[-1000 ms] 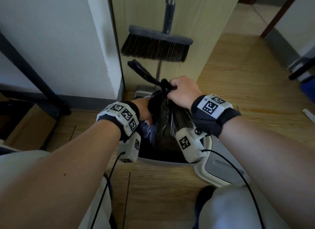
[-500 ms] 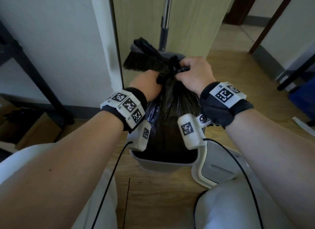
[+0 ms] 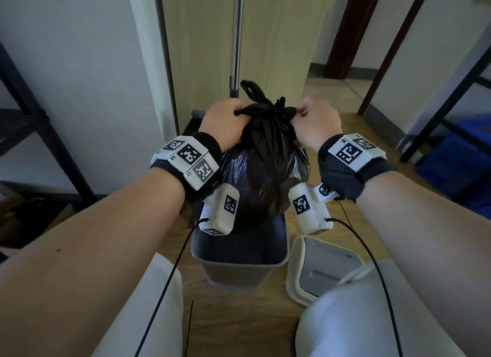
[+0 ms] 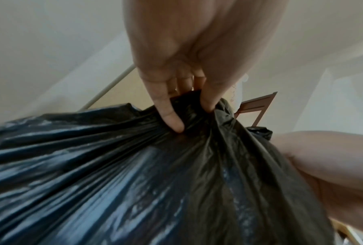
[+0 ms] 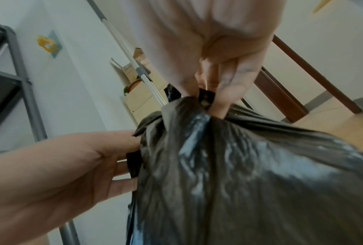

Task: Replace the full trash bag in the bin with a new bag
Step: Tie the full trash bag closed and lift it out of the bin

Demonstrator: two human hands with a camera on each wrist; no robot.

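Higher now, the black trash bag (image 3: 265, 165) hangs mostly clear of the grey bin (image 3: 239, 266); my left hand (image 3: 225, 122) and right hand (image 3: 316, 122) each pinch its knotted neck.

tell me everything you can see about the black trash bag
The black trash bag is thin, glossy, wrinkled plastic, bulging and full. Its top is gathered into a knotted neck with loose ends sticking up. It hangs upright, its lower part at the mouth of the grey bin; whether the bottom has cleared the rim is hidden. The left hand grips the neck on one side and the right hand pinches it on the other. In the wrist views the film pulls into taut pleats under the fingers.
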